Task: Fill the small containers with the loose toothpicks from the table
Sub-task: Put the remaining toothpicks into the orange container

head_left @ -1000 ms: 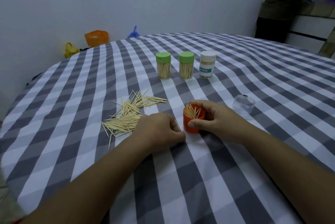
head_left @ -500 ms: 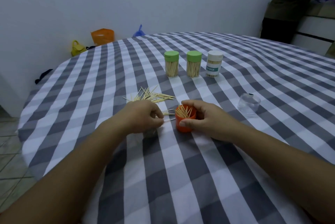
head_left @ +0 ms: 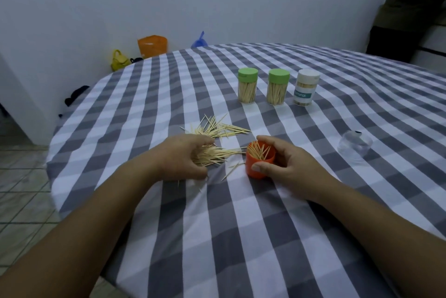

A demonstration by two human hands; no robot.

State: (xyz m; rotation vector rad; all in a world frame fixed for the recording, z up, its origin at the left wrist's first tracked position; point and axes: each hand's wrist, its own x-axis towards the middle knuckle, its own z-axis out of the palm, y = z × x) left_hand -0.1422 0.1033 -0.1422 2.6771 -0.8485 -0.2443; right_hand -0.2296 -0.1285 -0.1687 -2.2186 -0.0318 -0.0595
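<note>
Left hand [head_left: 183, 157] curled around a bundle of toothpicks [head_left: 217, 154] on the checked tablecloth [head_left: 217, 225]. Right hand [head_left: 282, 165] clasping an orange container [head_left: 258, 165], upright, partly filled. Loose toothpicks [head_left: 217, 127] just beyond. Farther back, three capped containers [head_left: 277, 86] in a row; clear lid [head_left: 354, 148] well right.

Orange cup [head_left: 260, 165] upright, part-filled; loose toothpicks [head_left: 218, 128] scattered beside.
</note>
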